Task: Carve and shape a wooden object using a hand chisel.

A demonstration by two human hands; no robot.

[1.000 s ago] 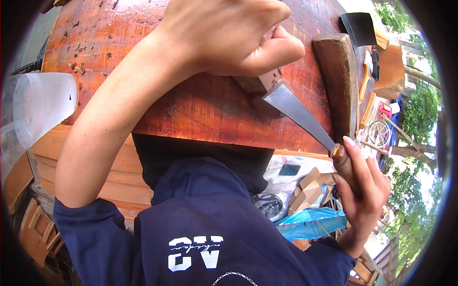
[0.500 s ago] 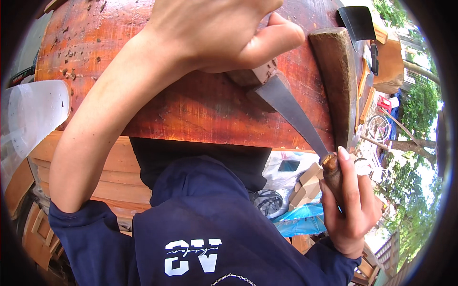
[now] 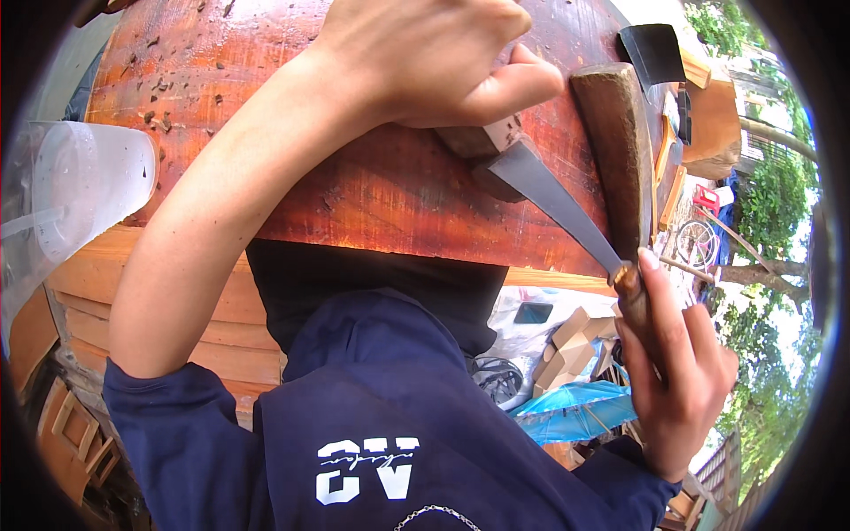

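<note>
Head view: your right grip (image 3: 680, 372) clamps the bladed tool (image 3: 560, 205); left grip (image 3: 429, 66), I cannot tell. Bits (image 3: 149, 117) lie loose; block (image 3: 474, 140) seems unfinished.

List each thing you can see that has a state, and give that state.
Table: littered with dark chips
Wooden block: partly covered
Flat-bladed tool: held, blade tip at the block's end
Left hand: curled above the block, grip hidden
Right hand: closed around the tool's handle
Thick wooden piece: lying unheld
Cardboard box: open
</note>
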